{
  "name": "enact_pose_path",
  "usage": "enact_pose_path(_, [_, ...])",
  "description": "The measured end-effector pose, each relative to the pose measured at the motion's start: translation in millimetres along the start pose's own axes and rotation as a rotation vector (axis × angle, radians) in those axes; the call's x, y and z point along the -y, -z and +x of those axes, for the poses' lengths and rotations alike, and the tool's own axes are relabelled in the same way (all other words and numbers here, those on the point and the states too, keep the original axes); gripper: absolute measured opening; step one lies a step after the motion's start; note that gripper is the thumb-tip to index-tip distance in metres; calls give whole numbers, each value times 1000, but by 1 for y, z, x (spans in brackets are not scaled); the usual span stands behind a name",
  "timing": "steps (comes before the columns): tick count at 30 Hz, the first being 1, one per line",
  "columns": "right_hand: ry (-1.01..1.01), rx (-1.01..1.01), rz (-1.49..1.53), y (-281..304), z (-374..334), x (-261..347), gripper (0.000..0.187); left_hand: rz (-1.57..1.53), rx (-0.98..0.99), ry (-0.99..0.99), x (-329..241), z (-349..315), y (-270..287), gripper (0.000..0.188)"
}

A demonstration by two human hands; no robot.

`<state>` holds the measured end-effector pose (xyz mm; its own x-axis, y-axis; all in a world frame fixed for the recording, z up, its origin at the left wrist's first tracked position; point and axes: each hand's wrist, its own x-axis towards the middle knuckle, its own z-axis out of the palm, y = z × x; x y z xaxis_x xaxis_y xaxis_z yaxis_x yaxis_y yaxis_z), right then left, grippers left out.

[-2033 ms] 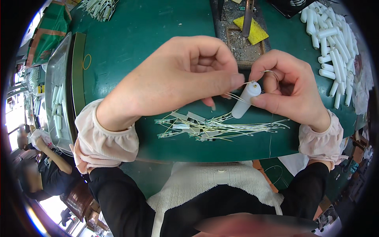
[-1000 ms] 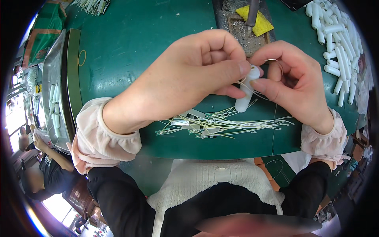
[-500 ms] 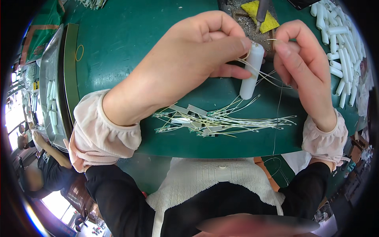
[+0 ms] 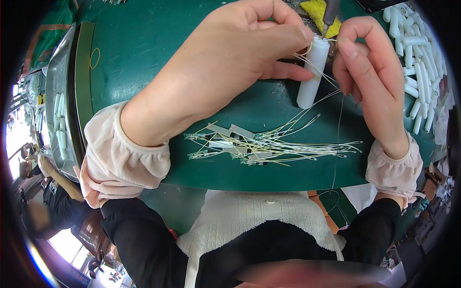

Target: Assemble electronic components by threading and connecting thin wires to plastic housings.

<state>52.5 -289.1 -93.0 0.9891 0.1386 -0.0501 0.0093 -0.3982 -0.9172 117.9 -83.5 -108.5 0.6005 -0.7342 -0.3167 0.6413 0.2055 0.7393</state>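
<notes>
1. The green table [image 4: 134,53] is spreading under everything, from the near edge to the far side.
2. A co-worker [image 4: 60,206] in a dark top is sitting at the near left, well apart from the table.
3. A metal tray [image 4: 67,77] is standing at the left, with white tubes lying in it.
4. The pile [image 4: 422,62] of white tubes is lying at the far right, beyond the right hand.
5. The left hand [image 4: 249,48] is closing its thumb and forefinger in a pinch at the far end of a tube, while a lower finger is resting against the tube's side.
6. The right hand [image 4: 367,67] is pinching a thin wire between thumb and forefinger, leaving hardly any gap; its other fingers are curling inward.
7. The bundle [image 4: 288,148] of wired boards is lying on the table, nearer than the tube, its boards pointing left and its wires right.
8. The tube [image 4: 309,91] is tilting between the hands, above the table; pale strands [image 4: 328,78] are crossing it towards the right.
9. The iron [image 4: 330,12] is pointing its tip down at the tube's far end; I cannot tell whether they are touching.
10. A yellow sponge [image 4: 314,10] is lying just left of the iron.
11. A rubber band [image 4: 95,58] is lying by the tray.
12. The wire [image 4: 331,40] is reaching left from the right fingertips towards the tube's far end.
</notes>
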Motion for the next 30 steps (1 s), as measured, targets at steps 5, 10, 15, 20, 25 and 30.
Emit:
enact_pose_path(5, [29, -38, 36, -4, 0, -2, 14, -4, 22, -4, -2, -1, -3, 13])
enact_pose_path(10, [51, -46, 27, -2, 0, 1, 15, -39, 29, 0, -3, -1, -4, 14])
enact_pose_path(15, [54, -38, 16, -2, 0, 0, 15, -40, 50, -19, -2, 0, -4, 15])
enact_pose_path(20, [42, -49, -20, -2, 0, 0, 16, -58, 59, -24, -1, 0, -2, 15])
enact_pose_path(25, [17, -42, -15, 0, 0, -1, 17, 5, 20, 1, 0, -1, -3, 15])
enact_pose_path(30, [34, -42, 1, 0, 0, -3, 16, 60, -10, 6, 2, -1, -3, 14])
